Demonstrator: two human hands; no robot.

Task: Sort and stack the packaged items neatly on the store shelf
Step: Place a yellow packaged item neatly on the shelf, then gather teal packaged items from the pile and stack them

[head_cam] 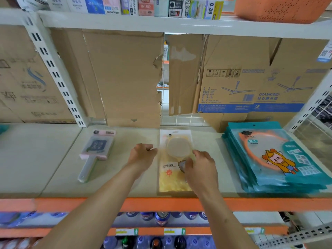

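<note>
- Three kinds of goods lie on the shelf (pixel 45 159) in the head view: a pink packet (pixel 97 150) at the left, a yellow packet (pixel 175 164) in the middle, and a teal stack (pixel 273 159) at the right.
- The yellow packet lies flat, with its long side running front to back and its near end at the orange front rail (pixel 161 203). It is well apart from the pink packet and near the teal stack without touching it.
- My right hand (pixel 201 166) sits on the packet's right side. The fingers curl over that edge and the thumb is on the top face, which I read as a pinch.
- My left hand (pixel 142 155) is just beside the packet's left edge with its fingers curled in. I cannot tell whether they hold the film.
- I judge the step in hand to be squaring the yellow packet in its own place.
- To do it well:
  - Slide the packet rather than lifting it.
  - Press lightly, since the film probably slips.
  - Set the near end parallel to the rail.
  - Leave a clear gap to the teal stack.
- Do not pull toward me, as the near end could slip off the rail.
</note>
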